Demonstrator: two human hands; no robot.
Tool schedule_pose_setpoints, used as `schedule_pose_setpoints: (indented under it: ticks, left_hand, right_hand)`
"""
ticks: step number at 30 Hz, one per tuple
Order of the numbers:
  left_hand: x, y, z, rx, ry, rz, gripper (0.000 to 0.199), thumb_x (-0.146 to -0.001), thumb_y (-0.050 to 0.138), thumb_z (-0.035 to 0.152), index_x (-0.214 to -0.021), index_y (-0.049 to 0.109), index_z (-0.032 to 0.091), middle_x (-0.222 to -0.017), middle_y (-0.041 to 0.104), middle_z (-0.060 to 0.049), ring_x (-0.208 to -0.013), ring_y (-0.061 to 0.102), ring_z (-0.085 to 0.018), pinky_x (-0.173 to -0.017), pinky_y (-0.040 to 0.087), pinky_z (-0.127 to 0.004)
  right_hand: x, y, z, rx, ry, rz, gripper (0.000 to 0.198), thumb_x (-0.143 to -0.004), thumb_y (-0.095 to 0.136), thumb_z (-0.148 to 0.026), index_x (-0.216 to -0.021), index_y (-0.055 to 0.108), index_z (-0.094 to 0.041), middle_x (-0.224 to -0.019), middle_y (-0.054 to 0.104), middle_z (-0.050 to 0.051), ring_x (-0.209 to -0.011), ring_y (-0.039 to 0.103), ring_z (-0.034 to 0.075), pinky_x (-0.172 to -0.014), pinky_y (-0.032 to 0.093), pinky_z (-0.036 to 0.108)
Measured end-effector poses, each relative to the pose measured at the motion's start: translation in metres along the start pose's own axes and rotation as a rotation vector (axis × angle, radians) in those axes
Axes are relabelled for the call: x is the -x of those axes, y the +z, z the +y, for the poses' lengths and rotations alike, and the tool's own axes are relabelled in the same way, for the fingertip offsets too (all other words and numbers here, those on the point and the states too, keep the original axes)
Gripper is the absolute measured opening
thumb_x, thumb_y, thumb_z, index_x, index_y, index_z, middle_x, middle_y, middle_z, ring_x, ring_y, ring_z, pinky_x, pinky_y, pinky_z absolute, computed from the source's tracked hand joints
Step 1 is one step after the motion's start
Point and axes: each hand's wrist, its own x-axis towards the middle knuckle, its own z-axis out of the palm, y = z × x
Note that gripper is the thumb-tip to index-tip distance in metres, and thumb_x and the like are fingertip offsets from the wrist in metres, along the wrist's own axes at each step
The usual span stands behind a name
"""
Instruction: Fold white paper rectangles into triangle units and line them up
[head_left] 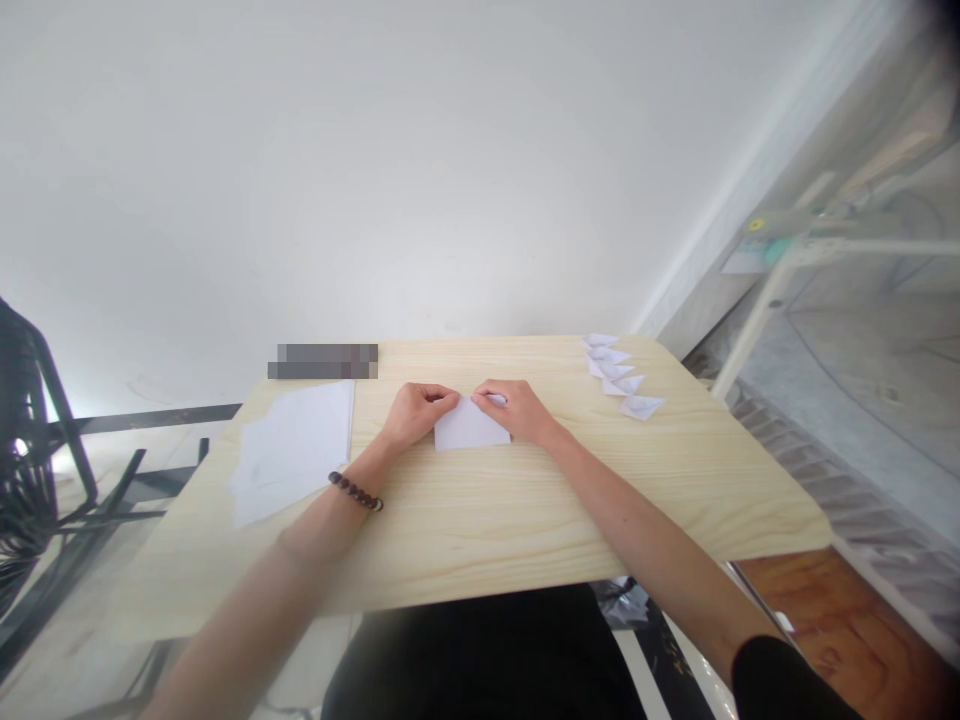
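Observation:
A small white sheet of paper [471, 430] lies on the table between my hands, its near edge straight. My left hand [417, 412] pinches the paper's far left part between thumb and fingers. At the far right part, my right hand [517, 408] also pinches it, thumb and fingertips close together. The two thumbs almost meet near the far edge, which the fingers partly hide. Off to the right stands a row of several folded paper boats [616, 370]. A stack of white paper sheets [300, 440] lies to the left.
The pale wooden table [465, 540] has its far edge against a white wall [465, 180]. A blurred-out dark object [326, 362] sits at the back left. A black chair [34, 430] stands left of the table, and a white metal frame [772, 290] stands at the right.

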Motion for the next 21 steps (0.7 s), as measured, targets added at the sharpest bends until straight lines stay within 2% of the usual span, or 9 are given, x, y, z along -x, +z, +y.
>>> schedule_pose_setpoints:
  ticks: [5,9,11,16,21]
  left_hand:
    - [0.000,-0.005,0.001,-0.065,-0.004,0.018,0.029,-0.068,0.053,0.037,-0.074,0.067,0.011,-0.072,0.067,-0.005,-0.066,0.059,-0.017,-0.057,0.045,-0.023]
    - [0.001,-0.014,0.004,0.101,-0.073,-0.010,0.027,-0.068,0.054,0.033,-0.074,0.065,0.009,-0.072,0.067,-0.008,-0.069,0.062,-0.018,-0.067,0.049,-0.028]
    - [0.001,-0.015,0.004,0.176,-0.101,-0.028,0.029,-0.068,0.055,0.034,-0.075,0.064,0.008,-0.077,0.066,-0.010,-0.072,0.062,-0.018,-0.070,0.050,-0.030]
    - [-0.001,-0.006,0.003,0.219,-0.083,-0.048,0.034,-0.071,0.051,0.040,-0.078,0.064,0.010,-0.079,0.066,-0.009,-0.072,0.061,-0.017,-0.067,0.049,-0.028]
    - [0.000,-0.001,0.004,0.030,0.073,-0.076,0.038,-0.071,0.050,0.046,-0.080,0.065,0.012,-0.078,0.065,-0.005,-0.069,0.057,-0.015,-0.059,0.043,-0.022]
  right_hand:
    - [0.001,-0.015,0.005,0.004,0.026,-0.021,0.020,-0.079,0.045,-0.028,-0.075,0.062,-0.017,-0.076,0.064,0.000,-0.071,0.056,0.011,-0.065,0.037,0.020]
    - [0.004,-0.030,0.014,-0.004,0.081,0.051,0.021,-0.077,0.046,-0.028,-0.070,0.061,-0.016,-0.073,0.064,0.000,-0.070,0.056,0.011,-0.064,0.037,0.020]
    - [0.005,-0.033,0.017,-0.017,0.103,0.043,0.021,-0.077,0.046,-0.029,-0.070,0.061,-0.016,-0.074,0.063,0.000,-0.071,0.056,0.011,-0.063,0.037,0.019]
    - [0.003,-0.023,0.013,-0.057,0.093,-0.018,0.022,-0.077,0.046,-0.030,-0.072,0.062,-0.017,-0.075,0.064,0.000,-0.071,0.056,0.012,-0.063,0.038,0.020]
    - [0.002,-0.008,0.003,-0.075,0.072,-0.036,0.022,-0.078,0.045,-0.030,-0.075,0.062,-0.017,-0.076,0.064,0.000,-0.070,0.056,0.011,-0.062,0.038,0.019]
